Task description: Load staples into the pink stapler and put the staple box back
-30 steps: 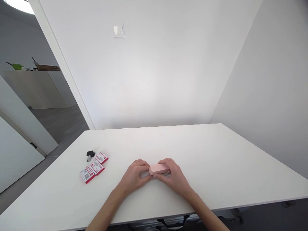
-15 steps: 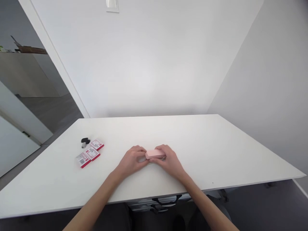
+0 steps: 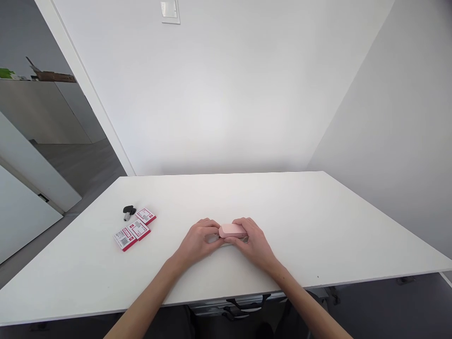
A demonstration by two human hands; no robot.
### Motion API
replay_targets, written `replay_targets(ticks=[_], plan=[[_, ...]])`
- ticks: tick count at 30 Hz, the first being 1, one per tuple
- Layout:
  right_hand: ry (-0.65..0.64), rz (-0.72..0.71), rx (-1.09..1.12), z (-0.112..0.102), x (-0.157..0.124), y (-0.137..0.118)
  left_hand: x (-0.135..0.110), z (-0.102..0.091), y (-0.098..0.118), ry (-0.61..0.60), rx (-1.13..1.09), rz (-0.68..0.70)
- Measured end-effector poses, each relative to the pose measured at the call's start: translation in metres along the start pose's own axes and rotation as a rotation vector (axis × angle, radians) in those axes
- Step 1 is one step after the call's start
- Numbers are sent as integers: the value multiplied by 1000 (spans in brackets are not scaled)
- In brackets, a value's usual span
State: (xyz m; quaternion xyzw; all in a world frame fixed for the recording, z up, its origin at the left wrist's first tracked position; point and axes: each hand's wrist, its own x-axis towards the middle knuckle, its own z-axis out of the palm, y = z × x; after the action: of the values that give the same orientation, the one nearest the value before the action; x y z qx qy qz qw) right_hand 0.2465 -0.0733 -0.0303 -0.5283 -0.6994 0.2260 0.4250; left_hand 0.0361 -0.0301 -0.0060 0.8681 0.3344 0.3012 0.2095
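Note:
A small pink stapler with a rounded top lies between my two hands, low over the front middle of the table. My left hand pinches its left end with thumb and fingers. Around the right end my right hand is closed, thumb along the near side and fingers over the top. A pale strip shows beneath the stapler; I cannot make out whether it is its base. The fingers hide both ends.
On the left of the white table lie several small red-and-white boxes with printed labels. Just behind them is a small black and silver object. A wall rises behind the table, and another stands to the right.
The whole view has shifted slightly, with the scene sitting a little lower and further right. Both hands keep their hold on the stapler, and more of the pale strip under it shows.

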Motion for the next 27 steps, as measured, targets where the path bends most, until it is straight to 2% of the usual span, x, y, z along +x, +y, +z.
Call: replay_targets(ticks=[12, 19, 27], plan=[[-6, 140, 247, -4, 1, 0, -2, 7, -5, -32, 4, 86], [-12, 143, 317, -7, 2, 1, -4, 9, -6, 3, 67, 53], [-9, 125, 356, -6, 2, 1, -2, 14, -2, -27, 213, 150]])
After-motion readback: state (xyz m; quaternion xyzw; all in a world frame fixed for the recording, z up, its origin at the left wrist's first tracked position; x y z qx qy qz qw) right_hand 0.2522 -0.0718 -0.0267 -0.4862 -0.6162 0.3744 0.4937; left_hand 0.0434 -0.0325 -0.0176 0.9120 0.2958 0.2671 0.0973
